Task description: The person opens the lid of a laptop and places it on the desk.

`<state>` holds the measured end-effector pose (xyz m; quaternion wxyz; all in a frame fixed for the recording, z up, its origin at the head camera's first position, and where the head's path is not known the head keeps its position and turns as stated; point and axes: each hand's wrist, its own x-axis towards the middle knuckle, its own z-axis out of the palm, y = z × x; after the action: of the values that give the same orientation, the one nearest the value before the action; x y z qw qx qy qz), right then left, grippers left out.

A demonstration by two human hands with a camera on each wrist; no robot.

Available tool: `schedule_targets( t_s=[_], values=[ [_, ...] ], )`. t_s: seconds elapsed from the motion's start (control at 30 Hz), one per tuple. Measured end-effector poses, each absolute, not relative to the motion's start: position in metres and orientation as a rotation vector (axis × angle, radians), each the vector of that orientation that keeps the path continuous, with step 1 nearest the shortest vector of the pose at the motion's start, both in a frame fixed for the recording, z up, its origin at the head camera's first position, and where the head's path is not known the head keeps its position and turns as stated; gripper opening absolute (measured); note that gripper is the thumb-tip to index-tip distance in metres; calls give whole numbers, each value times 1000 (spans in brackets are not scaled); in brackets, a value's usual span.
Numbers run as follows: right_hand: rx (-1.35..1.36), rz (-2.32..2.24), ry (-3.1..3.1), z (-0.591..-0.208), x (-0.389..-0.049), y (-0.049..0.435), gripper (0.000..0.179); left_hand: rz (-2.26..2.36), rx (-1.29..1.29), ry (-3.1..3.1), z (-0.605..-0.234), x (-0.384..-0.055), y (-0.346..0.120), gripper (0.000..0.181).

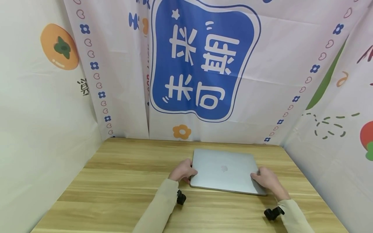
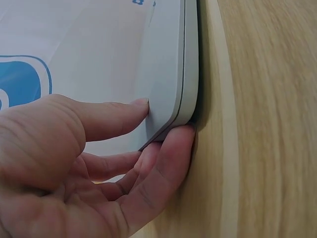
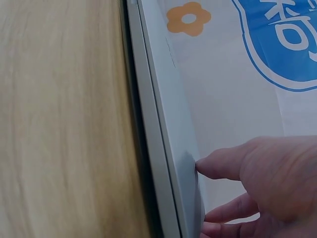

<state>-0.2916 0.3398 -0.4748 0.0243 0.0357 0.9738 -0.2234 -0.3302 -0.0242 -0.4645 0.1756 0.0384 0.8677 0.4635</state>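
Note:
A closed silver laptop [image 1: 222, 170] with a faint logo on its lid lies on the wooden table, slightly turned. At its left edge my left hand [image 1: 183, 170] pinches it, thumb on the lid and fingers under the rim; the left wrist view shows this hand [image 2: 99, 163] at a rounded corner of the laptop [image 2: 168, 74]. My right hand [image 1: 267, 179] grips the opposite edge, its thumb on top. In the right wrist view that hand's [image 3: 267, 183] thumb touches the lid, and its other fingers are partly hidden behind the laptop [image 3: 171, 129].
Wood-grain table [image 1: 116, 191] extends on all sides of the laptop. A printed white curtain [image 1: 276, 64] with a blue sign hangs behind the table's far edge, and similar sheets stand at left and right. Small black devices [image 1: 274, 213] are strapped to both wrists.

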Motion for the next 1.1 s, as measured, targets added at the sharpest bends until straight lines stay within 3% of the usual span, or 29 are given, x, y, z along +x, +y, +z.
schedule_targets(
  t_s=[0.47, 1.1],
  values=[
    [64, -655, 3027, -471, -292, 335, 59, 1293, 89, 2486, -464, -330, -29, 12],
    [65, -698, 3008, -476, -291, 327, 56, 1281, 83, 2507, -465, -326, -37, 13]
  ],
)
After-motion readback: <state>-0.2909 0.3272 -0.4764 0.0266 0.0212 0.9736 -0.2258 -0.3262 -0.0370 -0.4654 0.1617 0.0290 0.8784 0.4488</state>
